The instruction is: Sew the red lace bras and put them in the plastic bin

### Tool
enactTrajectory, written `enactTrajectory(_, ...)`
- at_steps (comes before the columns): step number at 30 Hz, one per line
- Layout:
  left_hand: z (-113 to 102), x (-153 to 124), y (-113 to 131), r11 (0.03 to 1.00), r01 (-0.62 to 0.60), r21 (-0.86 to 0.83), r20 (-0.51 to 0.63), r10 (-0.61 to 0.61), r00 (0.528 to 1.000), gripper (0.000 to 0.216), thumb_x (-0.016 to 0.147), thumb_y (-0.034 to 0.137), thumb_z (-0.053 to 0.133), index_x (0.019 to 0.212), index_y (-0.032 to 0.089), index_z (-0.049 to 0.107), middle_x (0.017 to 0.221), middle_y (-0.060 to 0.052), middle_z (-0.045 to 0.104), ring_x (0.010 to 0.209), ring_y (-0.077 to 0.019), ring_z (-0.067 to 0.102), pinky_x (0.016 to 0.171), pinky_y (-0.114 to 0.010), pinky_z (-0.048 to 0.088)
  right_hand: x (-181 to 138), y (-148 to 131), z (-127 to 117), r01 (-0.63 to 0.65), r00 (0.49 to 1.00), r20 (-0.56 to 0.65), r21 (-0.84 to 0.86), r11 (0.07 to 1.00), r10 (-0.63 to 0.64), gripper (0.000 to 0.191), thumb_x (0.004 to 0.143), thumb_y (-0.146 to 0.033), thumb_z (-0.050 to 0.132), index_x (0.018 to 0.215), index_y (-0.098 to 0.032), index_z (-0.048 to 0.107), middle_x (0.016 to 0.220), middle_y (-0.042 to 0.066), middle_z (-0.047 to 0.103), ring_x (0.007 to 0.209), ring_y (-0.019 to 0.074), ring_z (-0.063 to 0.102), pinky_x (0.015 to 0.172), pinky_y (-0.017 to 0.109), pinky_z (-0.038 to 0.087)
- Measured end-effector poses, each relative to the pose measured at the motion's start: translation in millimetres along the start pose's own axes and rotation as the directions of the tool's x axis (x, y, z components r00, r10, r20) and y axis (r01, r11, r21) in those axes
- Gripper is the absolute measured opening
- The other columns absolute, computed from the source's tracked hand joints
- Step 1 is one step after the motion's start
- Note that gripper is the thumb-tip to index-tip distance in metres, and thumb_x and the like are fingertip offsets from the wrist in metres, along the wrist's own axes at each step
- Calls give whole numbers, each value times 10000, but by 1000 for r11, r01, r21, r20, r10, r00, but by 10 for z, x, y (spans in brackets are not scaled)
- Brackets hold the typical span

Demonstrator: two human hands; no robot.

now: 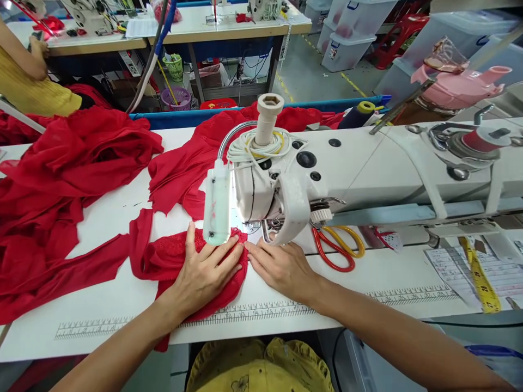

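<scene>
My left hand lies flat with its fingers spread on a piece of red lace fabric on the white table. Beside it, my right hand rests with fingers stretched out, its fingertips touching the right edge of the same red piece. Both hands sit just in front of the needle area of a white sewing machine. A small work lamp on a flexible neck hangs over the fabric and hides part of it and of my left fingertips.
Loose red fabric is heaped over the table's left and back. Scissors with red and yellow handles lie under the machine arm; a yellow tape measure lies at right. Another person's arm shows far left. Plastic bins stand behind.
</scene>
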State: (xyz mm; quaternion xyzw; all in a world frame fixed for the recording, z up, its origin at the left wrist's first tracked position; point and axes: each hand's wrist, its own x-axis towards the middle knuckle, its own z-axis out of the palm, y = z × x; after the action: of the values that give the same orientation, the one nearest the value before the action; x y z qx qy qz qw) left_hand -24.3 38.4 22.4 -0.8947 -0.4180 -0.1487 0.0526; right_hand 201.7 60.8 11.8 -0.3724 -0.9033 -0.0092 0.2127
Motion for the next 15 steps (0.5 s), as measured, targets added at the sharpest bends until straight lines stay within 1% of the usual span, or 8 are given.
enactTrajectory(5, 4, -9, 2, 999, 13, -46, 7, -13, 1000, 353, 984, 196, 546, 1321, 236, 644, 1193, -101, 744, 972, -257, 703, 1090, -624, 391, 10, -21, -4, -19, 999, 25, -24, 1000, 19, 295, 999, -231, 509, 1231, -164, 679, 802, 62, 687, 752, 203, 578, 679, 364, 403)
enactTrajectory(9, 17, -13, -2, 1000, -8, -18, -13, 7, 1000, 342, 977, 186, 557, 1304, 216, 653, 1182, -106, 748, 946, -258, 699, 1061, -608, 422, 8, -33, -5, -23, 1000, 9, -69, 997, 23, 305, 996, -247, 523, 1232, -138, 683, 774, 69, 686, 730, 207, 573, 696, 365, 422)
enactTrajectory(13, 37, -21, -14, 1000, -24, 0, -27, 24, 999, 323, 965, 188, 584, 1277, 202, 667, 1175, -108, 752, 908, -267, 694, 1029, -609, 434, -22, -16, -9, -42, 998, 49, 8, 999, 41, 305, 994, -227, 513, 1240, -181, 689, 783, 81, 680, 850, 241, 615, 719, 368, 446)
enactTrajectory(15, 44, -26, -18, 1000, -24, 4, -25, 24, 999, 322, 964, 193, 588, 1277, 203, 665, 1171, -104, 754, 906, -271, 692, 1020, -610, 437, -37, -3, -10, -46, 996, 72, 47, 998, 43, 328, 997, -212, 499, 1271, -217, 679, 796, 79, 683, 891, 240, 624, 731, 358, 461)
